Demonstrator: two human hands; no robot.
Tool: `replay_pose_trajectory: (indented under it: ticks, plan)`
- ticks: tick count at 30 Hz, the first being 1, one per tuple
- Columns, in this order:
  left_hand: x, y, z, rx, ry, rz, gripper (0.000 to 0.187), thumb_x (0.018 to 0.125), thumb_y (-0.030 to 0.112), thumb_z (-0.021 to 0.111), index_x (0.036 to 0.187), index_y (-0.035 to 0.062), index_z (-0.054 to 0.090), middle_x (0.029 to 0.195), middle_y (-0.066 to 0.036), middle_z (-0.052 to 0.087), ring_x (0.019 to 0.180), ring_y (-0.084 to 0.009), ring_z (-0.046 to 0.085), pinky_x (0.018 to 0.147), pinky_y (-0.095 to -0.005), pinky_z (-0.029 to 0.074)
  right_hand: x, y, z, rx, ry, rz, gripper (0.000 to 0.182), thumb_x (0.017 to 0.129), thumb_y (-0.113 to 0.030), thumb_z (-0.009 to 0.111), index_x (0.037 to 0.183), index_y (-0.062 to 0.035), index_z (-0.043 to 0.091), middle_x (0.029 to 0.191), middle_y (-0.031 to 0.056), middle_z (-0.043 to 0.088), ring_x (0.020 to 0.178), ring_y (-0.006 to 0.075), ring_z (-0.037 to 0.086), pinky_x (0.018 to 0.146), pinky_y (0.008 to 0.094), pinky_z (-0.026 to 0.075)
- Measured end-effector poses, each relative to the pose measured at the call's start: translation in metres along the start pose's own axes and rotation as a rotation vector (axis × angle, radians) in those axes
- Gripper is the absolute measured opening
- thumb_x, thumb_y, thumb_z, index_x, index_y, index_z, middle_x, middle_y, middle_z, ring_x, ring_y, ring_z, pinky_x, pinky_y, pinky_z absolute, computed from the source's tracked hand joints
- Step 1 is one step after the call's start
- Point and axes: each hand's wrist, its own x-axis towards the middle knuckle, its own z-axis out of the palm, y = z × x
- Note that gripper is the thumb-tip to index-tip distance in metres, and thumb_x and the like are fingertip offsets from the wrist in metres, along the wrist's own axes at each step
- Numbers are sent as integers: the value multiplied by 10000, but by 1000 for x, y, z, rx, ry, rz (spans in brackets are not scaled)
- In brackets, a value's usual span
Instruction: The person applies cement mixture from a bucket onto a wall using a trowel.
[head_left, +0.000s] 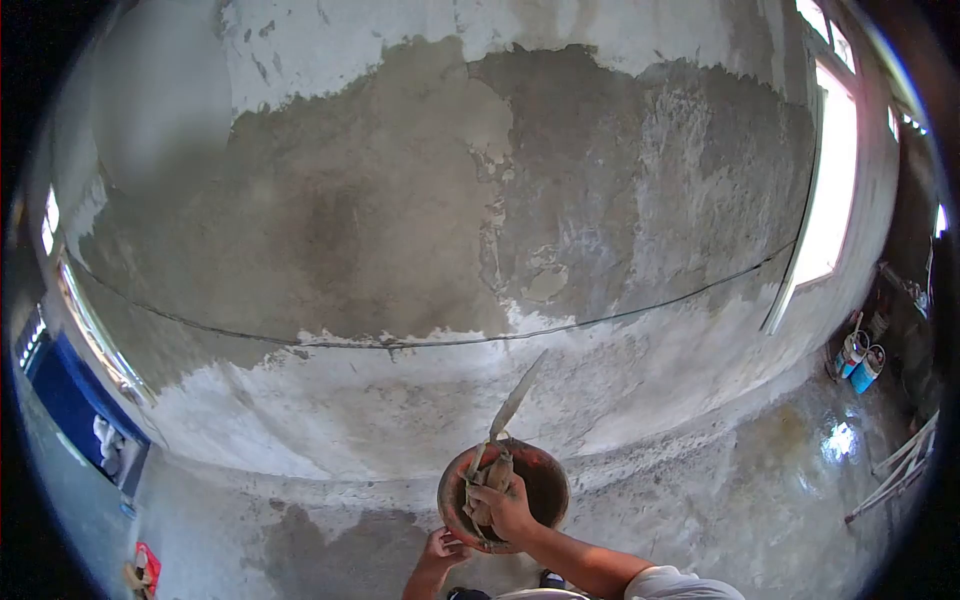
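My right hand (503,507) is closed around the grey, mortar-caked handle of a plastering trowel (517,398), held over a round bucket (450,492). The trowel's long blade tilts up and to the right, past the far rim. Reddish-brown and smeared with grey, the bucket has a dark inside, partly hidden by my right hand and forearm. At its lower left side my left hand (445,548) grips the bucket's edge; some of its fingers are hidden.
Ahead stands a wall (400,220) with a broad, darker plastered patch. A thin cable (560,328) sags across it. To the right are a bright window (830,180), small buckets (866,368) and pale poles (905,462). A red object (148,568) lies on the floor at lower left.
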Motion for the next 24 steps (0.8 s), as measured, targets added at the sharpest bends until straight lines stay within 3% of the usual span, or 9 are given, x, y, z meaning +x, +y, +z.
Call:
replay_pose_trajectory:
  ticks: [3,4,7,8,11,12,13,16,24]
  plan:
    - [13,-7,31,199,38,65,926,697,129,937,1420,-42,384,1331,-169,532,1155,-253,632,945,-419,579,-3,-20,11,36,15,9,129,876,10,675,1003,-10,663,837,40,657,737,133,642,678,307,548]
    - [14,-12,53,263,227,107,945,687,153,942,1415,-41,370,1355,-178,506,1190,-259,601,979,-408,552,-9,-26,15,56,5,10,67,879,-31,696,923,-29,645,819,33,674,742,128,648,696,288,525]
    - [47,-39,46,368,464,191,998,663,217,961,1411,-45,356,1358,-188,481,1209,-277,570,996,-405,526,-26,-33,26,-65,74,-17,76,879,-15,691,933,-22,638,856,37,677,749,131,650,692,300,535]
    - [67,-49,25,373,411,236,1007,643,288,975,1389,-41,384,1335,-195,482,1199,-295,563,972,-413,515,-18,-12,7,-140,31,-13,104,867,4,697,956,-16,649,902,39,684,763,132,654,684,312,541]
    - [51,-18,51,620,636,378,977,657,374,965,1350,-38,414,1300,-195,485,1162,-309,566,930,-431,504,-26,-44,23,-44,-14,-49,196,862,62,641,1051,24,675,879,51,647,734,138,638,642,297,537]
    - [45,-4,58,651,642,463,893,672,419,951,1258,-26,445,1204,-180,523,1083,-294,578,899,-424,490,-19,-40,17,55,-8,11,199,859,30,683,1047,-26,652,894,29,662,752,141,650,649,302,529]
    - [45,6,59,646,649,461,893,672,419,951,1258,-26,445,1204,-180,523,1083,-294,578,899,-424,490,-14,-40,18,52,-13,17,199,859,30,683,1047,-26,652,894,29,662,752,141,650,649,302,529]
    - [50,30,52,548,620,564,752,669,358,963,1081,8,440,921,-98,541,851,-244,563,792,-401,489,2,-59,37,162,74,17,157,869,44,669,1009,-12,625,831,59,619,713,186,638,654,344,556]
    - [49,78,8,598,568,552,537,686,199,910,894,36,442,826,-68,503,709,-199,488,657,-369,441,45,-50,102,305,64,78,160,861,62,653,995,-14,611,856,64,603,718,171,576,654,372,497]
